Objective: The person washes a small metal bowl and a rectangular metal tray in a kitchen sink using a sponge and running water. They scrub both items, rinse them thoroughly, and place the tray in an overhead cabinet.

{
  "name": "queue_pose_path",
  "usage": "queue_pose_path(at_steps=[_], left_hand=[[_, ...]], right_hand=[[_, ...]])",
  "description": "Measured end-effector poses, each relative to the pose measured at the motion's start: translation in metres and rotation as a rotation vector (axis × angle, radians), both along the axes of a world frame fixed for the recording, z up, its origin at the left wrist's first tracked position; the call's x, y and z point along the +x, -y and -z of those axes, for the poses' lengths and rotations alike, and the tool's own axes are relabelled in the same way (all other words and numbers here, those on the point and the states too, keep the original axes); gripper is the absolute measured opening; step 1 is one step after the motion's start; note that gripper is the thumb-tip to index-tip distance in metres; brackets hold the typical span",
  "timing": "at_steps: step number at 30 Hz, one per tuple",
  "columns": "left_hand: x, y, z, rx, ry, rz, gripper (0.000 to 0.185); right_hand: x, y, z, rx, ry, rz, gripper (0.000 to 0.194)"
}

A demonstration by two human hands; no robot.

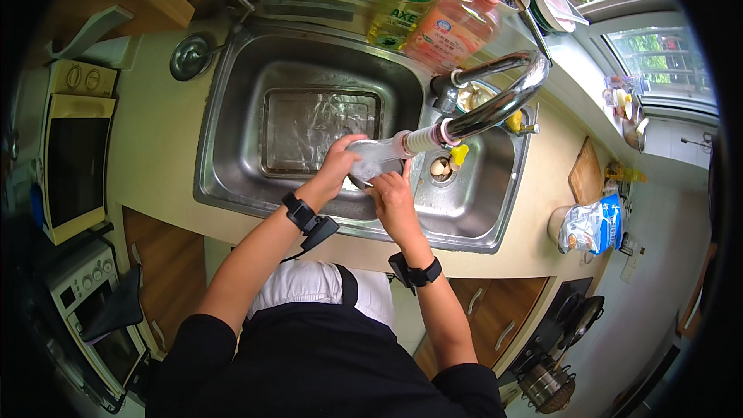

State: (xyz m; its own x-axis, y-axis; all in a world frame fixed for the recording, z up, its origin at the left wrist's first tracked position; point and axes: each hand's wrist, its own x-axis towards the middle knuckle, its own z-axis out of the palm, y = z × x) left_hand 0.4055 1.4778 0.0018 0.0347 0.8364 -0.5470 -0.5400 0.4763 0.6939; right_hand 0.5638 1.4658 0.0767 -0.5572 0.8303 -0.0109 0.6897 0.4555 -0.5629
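Water runs from the white ribbed nozzle of the chrome faucet into a small round bowl, held above the sink's middle divider. My left hand grips the bowl's left side, thumb along its far rim. On the near right side my right hand holds it, the index finger stretched up close to the nozzle. The splashing stream hides much of the bowl's inside. Below it is the stainless steel double sink; the large left basin has a wet, rectangular recessed floor.
Eggshells and a yellow piece lie at the right basin's drain. Yellow and pink soap bottles stand behind the sink. A metal lid rests at left; a blue-white bag and wooden board are at right.
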Motion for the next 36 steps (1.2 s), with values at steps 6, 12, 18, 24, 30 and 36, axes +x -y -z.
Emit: queue_pose_path(at_steps=[6, 12, 18, 24, 30, 36], left_hand=[[0.003, -0.016, -0.015, 0.148, -0.176, 0.111, 0.033], [-0.016, 0.0, -0.033, 0.184, 0.064, 0.407, 0.03], [0.002, 0.01, -0.039, 0.091, 0.072, 0.209, 0.028], [-0.001, 0.021, -0.032, 0.171, -0.195, 0.139, 0.029], [0.006, 0.022, -0.037, 0.141, -0.012, -0.016, 0.022], [-0.01, 0.029, -0.029, -0.167, 0.47, -0.295, 0.006]], right_hand=[[0.013, -0.011, 0.009, -0.706, -0.57, 0.345, 0.008], [0.034, -0.056, 0.022, -1.011, -0.925, 0.57, 0.014], [-0.046, -0.045, 0.046, -0.213, -0.518, 0.702, 0.026], [-0.052, -0.058, 0.065, -0.331, -0.694, 0.553, 0.023], [-0.065, -0.034, 0.045, -0.107, -0.509, 0.764, 0.024], [-0.055, -0.024, 0.042, -0.272, -0.607, 0.771, 0.032]])
